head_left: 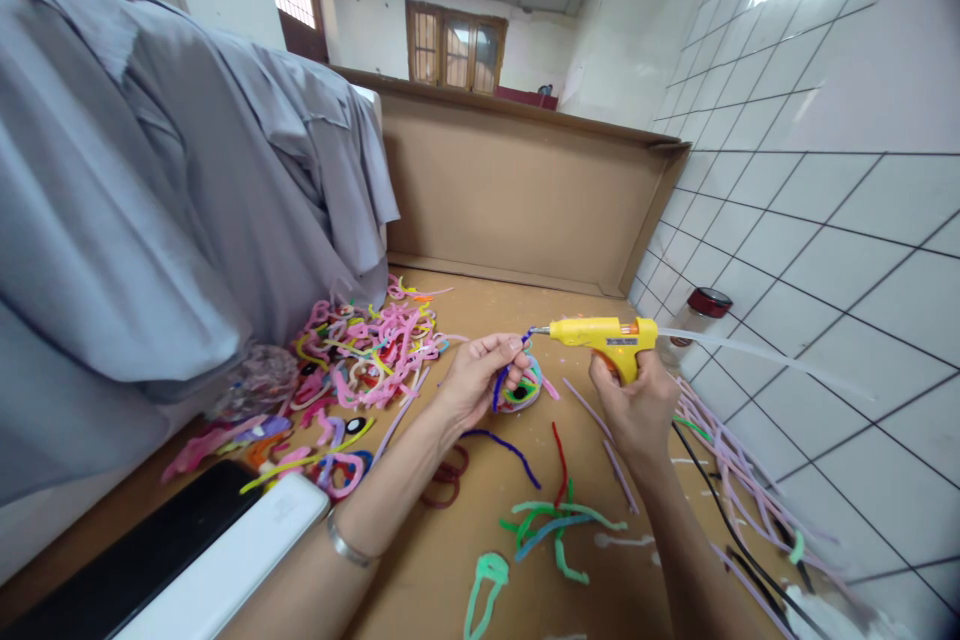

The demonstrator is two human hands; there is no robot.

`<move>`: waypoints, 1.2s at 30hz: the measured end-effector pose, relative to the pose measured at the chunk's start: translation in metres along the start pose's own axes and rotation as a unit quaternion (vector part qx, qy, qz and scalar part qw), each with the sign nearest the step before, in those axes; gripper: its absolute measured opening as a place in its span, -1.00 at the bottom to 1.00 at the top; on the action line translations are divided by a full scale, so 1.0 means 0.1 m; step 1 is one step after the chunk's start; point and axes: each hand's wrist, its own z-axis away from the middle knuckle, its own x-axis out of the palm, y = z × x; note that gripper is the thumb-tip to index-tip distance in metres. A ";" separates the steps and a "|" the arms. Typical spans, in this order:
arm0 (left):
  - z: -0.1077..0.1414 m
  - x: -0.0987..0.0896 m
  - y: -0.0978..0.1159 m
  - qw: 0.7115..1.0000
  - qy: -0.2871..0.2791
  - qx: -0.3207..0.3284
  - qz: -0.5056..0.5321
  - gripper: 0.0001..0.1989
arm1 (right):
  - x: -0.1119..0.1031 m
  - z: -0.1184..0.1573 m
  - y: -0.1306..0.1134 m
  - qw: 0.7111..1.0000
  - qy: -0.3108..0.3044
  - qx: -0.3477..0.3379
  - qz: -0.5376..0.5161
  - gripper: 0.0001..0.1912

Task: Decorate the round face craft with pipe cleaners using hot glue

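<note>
My left hand (480, 375) pinches a dark blue pipe cleaner (498, 390), bent and hanging below the fingers. A yellow hot glue gun (592, 332) is gripped in my right hand (637, 400), its metal nozzle at the upper end of the blue pipe cleaner. A long clear glue stick (757, 352) sticks out of the gun's back. Partly hidden behind my left fingers is a round pipe-cleaner piece (520, 395) in pink, green and black. Below lies another dark blue pipe cleaner (510, 445), with a red one (559, 460) to its right.
Tangled pink and yellow pipe cleaners (382, 345) heap at the left. Green pieces (551, 525) lie in front, lilac stems (727, 460) and a black cord (705, 480) at right. A lidded jar (697, 315) stands by the tiled wall; a white power bank-like block (240, 550) lies front left.
</note>
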 end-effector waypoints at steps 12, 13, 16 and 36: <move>-0.07 -0.14 -0.04 0.998 0.037 0.039 -0.023 -0.60 | 0.14 -0.15 0.41 0.993 -0.029 0.075 0.084 -0.55; -0.08 -0.16 -0.04 0.997 0.049 0.049 -0.031 -0.60 | 0.17 -0.16 0.49 0.989 -0.043 0.090 0.110 -0.52; -0.11 -0.22 -0.03 0.989 0.082 0.076 -0.094 -0.60 | 0.26 -0.19 0.78 0.968 -0.090 0.127 0.198 -0.48; -0.22 -0.57 -0.27 0.691 -0.046 0.218 -0.688 -0.80 | 0.39 0.09 1.39 0.873 -0.229 0.163 0.399 -0.45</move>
